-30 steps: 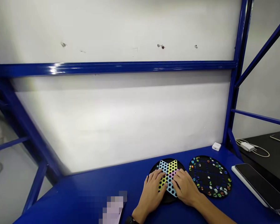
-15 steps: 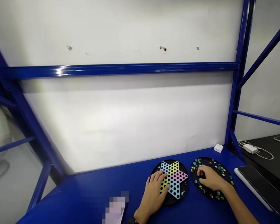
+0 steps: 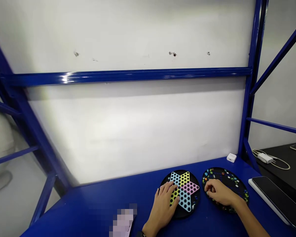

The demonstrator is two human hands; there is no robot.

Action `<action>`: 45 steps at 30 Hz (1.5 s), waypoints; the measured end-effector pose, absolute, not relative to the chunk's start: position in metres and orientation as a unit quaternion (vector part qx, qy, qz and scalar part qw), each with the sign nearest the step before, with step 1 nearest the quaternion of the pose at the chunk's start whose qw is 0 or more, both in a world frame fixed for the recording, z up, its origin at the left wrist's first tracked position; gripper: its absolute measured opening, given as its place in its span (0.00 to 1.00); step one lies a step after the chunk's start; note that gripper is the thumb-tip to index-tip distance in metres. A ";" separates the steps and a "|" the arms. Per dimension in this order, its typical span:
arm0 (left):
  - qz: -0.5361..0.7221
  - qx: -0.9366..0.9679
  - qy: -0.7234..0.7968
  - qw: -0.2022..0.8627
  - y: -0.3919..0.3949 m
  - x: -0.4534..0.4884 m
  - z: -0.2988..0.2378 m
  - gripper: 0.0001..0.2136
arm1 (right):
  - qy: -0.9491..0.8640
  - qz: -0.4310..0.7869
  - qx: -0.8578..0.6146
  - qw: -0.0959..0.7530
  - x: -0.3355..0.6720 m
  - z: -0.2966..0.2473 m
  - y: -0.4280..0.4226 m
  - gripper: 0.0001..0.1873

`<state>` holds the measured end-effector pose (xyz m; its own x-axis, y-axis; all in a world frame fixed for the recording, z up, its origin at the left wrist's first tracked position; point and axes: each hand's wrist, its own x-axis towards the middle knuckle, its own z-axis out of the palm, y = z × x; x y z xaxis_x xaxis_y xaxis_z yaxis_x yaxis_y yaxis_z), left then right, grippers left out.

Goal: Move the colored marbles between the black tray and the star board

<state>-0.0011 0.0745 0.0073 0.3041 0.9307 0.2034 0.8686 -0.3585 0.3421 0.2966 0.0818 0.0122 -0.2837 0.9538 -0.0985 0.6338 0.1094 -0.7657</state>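
My left hand (image 3: 163, 204) lies with fingers spread over the left side of a star-shaped Chinese checkers board (image 3: 185, 198), which has black holes and blue, yellow and pink points. The board sits in a round black tray (image 3: 184, 214); a few marbles show at its right edge. My right hand (image 3: 221, 193) is over the left part of a second round black tray (image 3: 223, 178), with its fingers curled together. Anything between those fingertips is hidden. Colourful marbles (image 3: 233, 178) are scattered around this tray, mostly near the rim.
A phone (image 3: 277, 197) on a white box lies right of the marble tray. At the blue table's (image 3: 96, 204) back right is a white charger (image 3: 231, 157). A blurred-out pale object (image 3: 123, 222) lies front left. Blue frame posts (image 3: 248, 108) border the table.
My right hand has shifted slightly left and down over the marble tray, and its fingers are curled closer together. My left hand stays on the board. The view has shifted slightly.
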 end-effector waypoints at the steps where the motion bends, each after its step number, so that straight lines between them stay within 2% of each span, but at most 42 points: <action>1: 0.185 0.803 0.561 0.085 0.075 -0.002 0.007 0.18 | -0.713 0.366 -0.558 0.214 0.297 0.012 0.081 0.09; 9: 0.232 0.827 0.510 0.057 0.060 0.014 0.025 0.15 | -0.716 0.346 -0.563 0.225 0.296 0.015 0.080 0.09; 13: 0.220 0.864 0.443 0.092 0.045 0.037 0.028 0.09 | -0.709 0.342 -0.564 0.250 0.303 0.018 0.079 0.09; 18: 0.210 0.870 0.441 0.068 0.045 0.046 0.009 0.07 | -0.704 0.401 -0.548 0.206 0.310 0.019 0.074 0.09; 24: 0.192 0.875 0.442 0.054 0.052 0.045 -0.001 0.06 | -0.722 0.361 -0.554 0.203 0.307 0.013 0.072 0.11; 27: 0.173 0.873 0.452 0.060 0.054 0.048 0.000 0.07 | -0.717 0.340 -0.565 0.227 0.302 0.016 0.071 0.09; 33: 0.145 0.866 0.476 0.050 0.061 0.051 -0.012 0.09 | -0.734 0.323 -0.499 0.329 0.262 0.027 0.067 0.09; 39: 0.129 0.859 0.494 0.025 0.074 0.047 -0.042 0.10 | -0.774 0.283 -0.493 0.278 0.243 0.014 0.062 0.12; 45: 0.138 0.880 0.455 -0.018 0.083 0.041 -0.060 0.08 | -0.771 0.273 -0.499 0.286 0.246 0.011 0.066 0.11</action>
<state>0.0411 0.0834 -0.0598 0.5477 0.7957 0.2585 0.8055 -0.5851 0.0943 0.2461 0.0662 0.0109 -0.3385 0.9255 0.1696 0.6135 0.3538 -0.7061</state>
